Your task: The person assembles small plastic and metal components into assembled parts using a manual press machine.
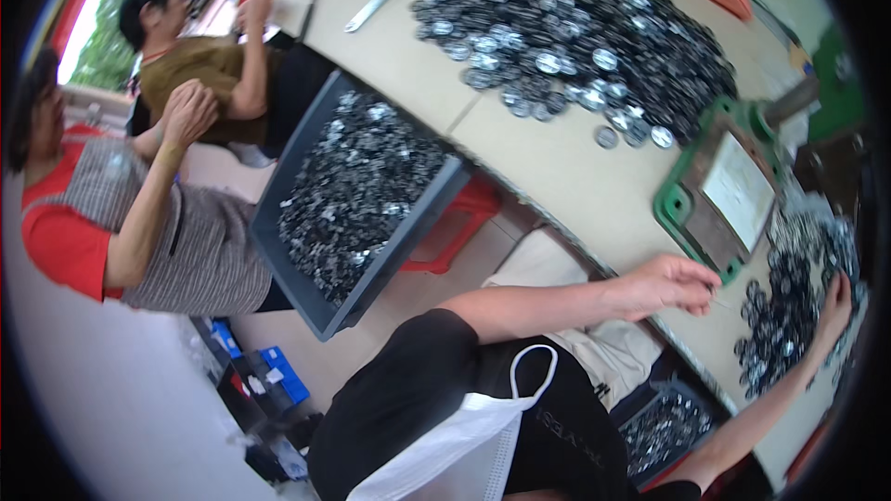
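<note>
Left hand (673, 286) is pinching a tiny dark piece (711, 289) at the green machine's (724, 209) seven o'clock; right hand (833, 308), grip unclear, is touching discs (778, 332), presumably lying handy at five

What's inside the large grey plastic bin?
The large grey plastic bin holds many small, shiny dark pieces. They cover its bottom; anything buried beneath cannot be seen.

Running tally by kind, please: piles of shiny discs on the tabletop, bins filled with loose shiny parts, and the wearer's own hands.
Disc piles: 2
Parts bins: 2
Left hand and right hand: 2
Total: 6
</note>
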Tool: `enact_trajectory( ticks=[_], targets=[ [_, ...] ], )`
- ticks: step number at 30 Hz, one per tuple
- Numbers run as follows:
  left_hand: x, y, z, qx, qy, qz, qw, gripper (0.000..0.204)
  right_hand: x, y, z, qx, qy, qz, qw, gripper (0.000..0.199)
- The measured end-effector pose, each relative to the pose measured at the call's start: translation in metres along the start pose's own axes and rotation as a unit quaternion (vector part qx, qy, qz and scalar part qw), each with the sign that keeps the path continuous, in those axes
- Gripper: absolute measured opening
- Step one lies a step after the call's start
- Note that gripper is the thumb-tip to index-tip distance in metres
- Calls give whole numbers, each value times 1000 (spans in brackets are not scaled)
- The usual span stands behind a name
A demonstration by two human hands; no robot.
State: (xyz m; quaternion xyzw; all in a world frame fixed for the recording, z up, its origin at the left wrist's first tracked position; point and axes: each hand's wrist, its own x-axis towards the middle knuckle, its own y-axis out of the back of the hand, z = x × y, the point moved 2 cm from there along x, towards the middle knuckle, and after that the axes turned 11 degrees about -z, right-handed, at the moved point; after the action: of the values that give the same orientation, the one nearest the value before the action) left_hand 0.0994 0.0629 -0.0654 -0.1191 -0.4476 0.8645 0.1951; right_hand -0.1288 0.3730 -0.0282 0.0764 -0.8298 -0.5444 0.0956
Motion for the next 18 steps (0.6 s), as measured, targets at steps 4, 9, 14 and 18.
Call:
enact_trajectory(
  ticks=[4,9,14,18],
  targets=[
    [-18,-9,13,31,6,0,999,29,-105,19,-140,86,-33,-17,996,27],
    [-33,-2,30,36,-9,1,999,33,-129,-33,-189,112,111,18,987,18],
    [-24,-8,26,6,14,6,1000,34,-152,-39,-169,-22,174,32,984,23],
    [-25,-9,24,23,13,16,1000,35,-155,-26,-169,26,174,34,984,20]
  ],
)
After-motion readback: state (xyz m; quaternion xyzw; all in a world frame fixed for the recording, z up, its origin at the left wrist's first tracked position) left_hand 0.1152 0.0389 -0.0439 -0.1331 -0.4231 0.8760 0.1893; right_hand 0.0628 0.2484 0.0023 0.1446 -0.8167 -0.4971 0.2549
